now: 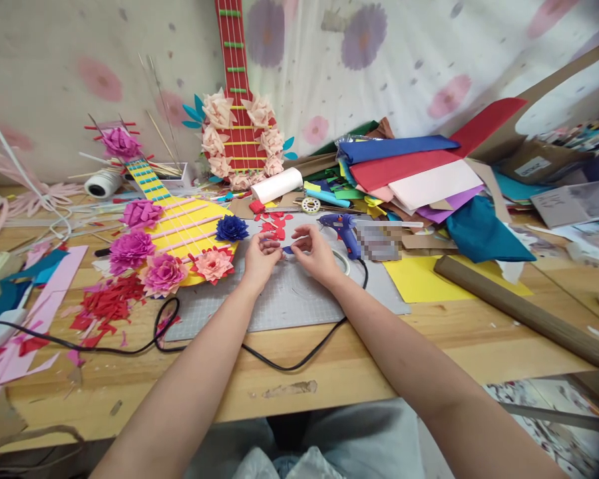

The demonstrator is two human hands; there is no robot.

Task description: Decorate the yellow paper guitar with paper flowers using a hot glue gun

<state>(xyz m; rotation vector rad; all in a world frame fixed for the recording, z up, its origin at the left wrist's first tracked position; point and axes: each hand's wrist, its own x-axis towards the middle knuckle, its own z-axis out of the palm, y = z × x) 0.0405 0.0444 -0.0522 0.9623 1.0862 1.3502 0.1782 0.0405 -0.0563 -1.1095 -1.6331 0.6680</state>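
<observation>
A small dark blue piece of paper (288,250) shows between my two hands above the grey cutting mat (279,313). My left hand (260,258) has its fingers curled and pinches the paper's left side. On the other side, my right hand (313,254) grips it between thumb and fingers; its exact shape is mostly hidden. Red paper petals (275,225) lie just beyond my hands. To the left rests a yellow paper guitar (190,223) with pink and purple paper flowers and a dark blue flower (231,227). A blue glue gun (347,233) lies right of my hands.
A red paper guitar (237,133) leans at the back. Paper sheets (414,159) are heaped at the back right, near a brown tube (519,309). Red scraps (110,306) lie to the left. A black cord (279,366) loops across the table front. A tape roll (347,261) sits by my right wrist.
</observation>
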